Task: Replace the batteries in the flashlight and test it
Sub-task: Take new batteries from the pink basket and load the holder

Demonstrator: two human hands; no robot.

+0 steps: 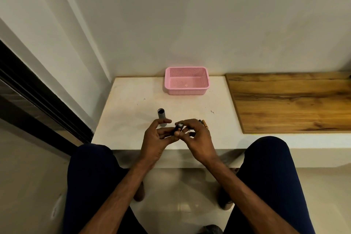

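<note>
A grey flashlight body point(161, 116) stands upright on the white slab point(129, 112), its open dark end facing up. Just in front of it, both hands meet over the slab's front part. My left hand point(155, 142) and my right hand point(197, 138) together hold a small dark battery holder point(179, 127) with a battery in it, pinched between fingers and thumbs. Behind my right hand, loose batteries point(204, 123) with gold and black ends lie on the slab, partly hidden by my fingers.
A pink plastic basket point(187, 89) sits at the back of the slab against the wall. A wooden board point(288, 100) covers the ledge to the right. My knees in dark trousers frame the slab's front edge; a dark door frame runs along the left.
</note>
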